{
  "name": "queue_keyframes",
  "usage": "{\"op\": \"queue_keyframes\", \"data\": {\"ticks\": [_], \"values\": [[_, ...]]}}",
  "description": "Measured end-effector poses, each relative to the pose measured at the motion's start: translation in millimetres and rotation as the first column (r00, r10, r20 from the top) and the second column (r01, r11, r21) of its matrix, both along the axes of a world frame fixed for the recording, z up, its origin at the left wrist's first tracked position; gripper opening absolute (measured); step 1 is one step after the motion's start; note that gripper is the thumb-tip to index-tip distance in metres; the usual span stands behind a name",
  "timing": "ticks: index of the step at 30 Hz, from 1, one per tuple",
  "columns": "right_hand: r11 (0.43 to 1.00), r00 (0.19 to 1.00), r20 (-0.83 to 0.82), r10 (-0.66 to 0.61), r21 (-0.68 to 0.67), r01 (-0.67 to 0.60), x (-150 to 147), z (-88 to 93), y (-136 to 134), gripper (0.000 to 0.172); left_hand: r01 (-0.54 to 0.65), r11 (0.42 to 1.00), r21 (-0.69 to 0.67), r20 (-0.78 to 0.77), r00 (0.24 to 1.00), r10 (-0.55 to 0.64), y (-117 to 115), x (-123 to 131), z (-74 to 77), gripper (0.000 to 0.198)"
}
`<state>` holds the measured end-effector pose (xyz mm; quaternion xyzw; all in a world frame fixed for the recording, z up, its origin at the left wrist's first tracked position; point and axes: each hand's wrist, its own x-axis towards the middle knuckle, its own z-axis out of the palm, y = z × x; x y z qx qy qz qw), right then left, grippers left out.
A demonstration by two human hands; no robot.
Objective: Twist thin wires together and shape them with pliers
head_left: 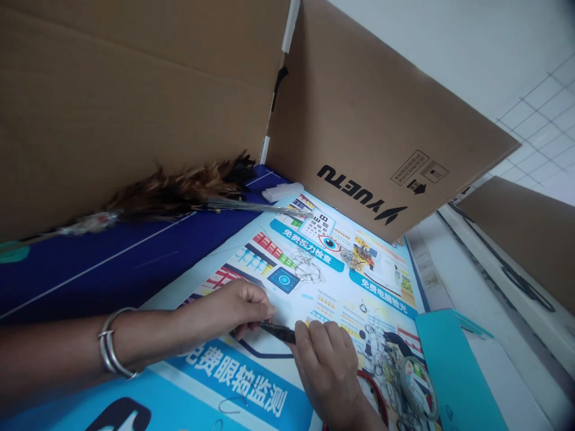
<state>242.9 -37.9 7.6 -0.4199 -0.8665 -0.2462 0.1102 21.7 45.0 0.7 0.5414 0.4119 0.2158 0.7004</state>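
Observation:
Dark pliers (277,331) lie level over the printed poster, their handle end inside my right hand (327,365), whose fingers are wrapped round it. My left hand (236,311), with silver bangles (109,347) on its wrist, is pinched at the pliers' tip. Whatever sits between those left fingertips is too small to make out. Below the hands, a bent wire hook (230,409) rests on the poster (215,413).
Wire pieces (308,266) and a tangled heap with a tape roll (417,386) lie to the right. Long straight wires (256,206) and brown feathers (175,191) are behind. Cardboard walls (359,120) stand at the back; a teal box (458,371) is at right.

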Motion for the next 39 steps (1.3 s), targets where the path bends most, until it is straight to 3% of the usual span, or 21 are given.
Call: {"op": "queue_keyframes", "data": {"ticks": [3, 12, 19, 29, 39], "values": [[0.999, 1.000, -0.025, -0.013, -0.034, 0.013, -1, 0.0, -1, 0.025, 0.037, 0.996, 0.084, -0.020, 0.999, -0.035, 2, 1, -0.3, 0.041], [0.994, 0.990, -0.113, -0.079, -0.088, 0.069, -8, -3.1, -1, 0.020, 0.090, 0.993, 0.078, -0.017, 0.996, -0.089, -1, -2, 0.1, 0.043], [0.987, 0.968, -0.229, -0.107, -0.140, 0.076, -8, -8.6, 2, 0.021, 0.097, 0.980, 0.174, -0.065, 0.994, -0.086, -1, 0, 2.2, 0.031], [0.981, 0.944, -0.309, -0.114, -0.184, 0.058, -7, -11.1, 4, 0.025, 0.121, 0.877, 0.464, -0.169, 0.984, -0.046, -1, -5, -4.7, 0.033], [0.987, 0.967, -0.230, -0.109, -0.141, 0.078, -5, -11.4, 5, 0.023, 0.090, 0.965, 0.248, -0.006, 0.996, -0.091, 1, -1, -0.8, 0.029]]}}
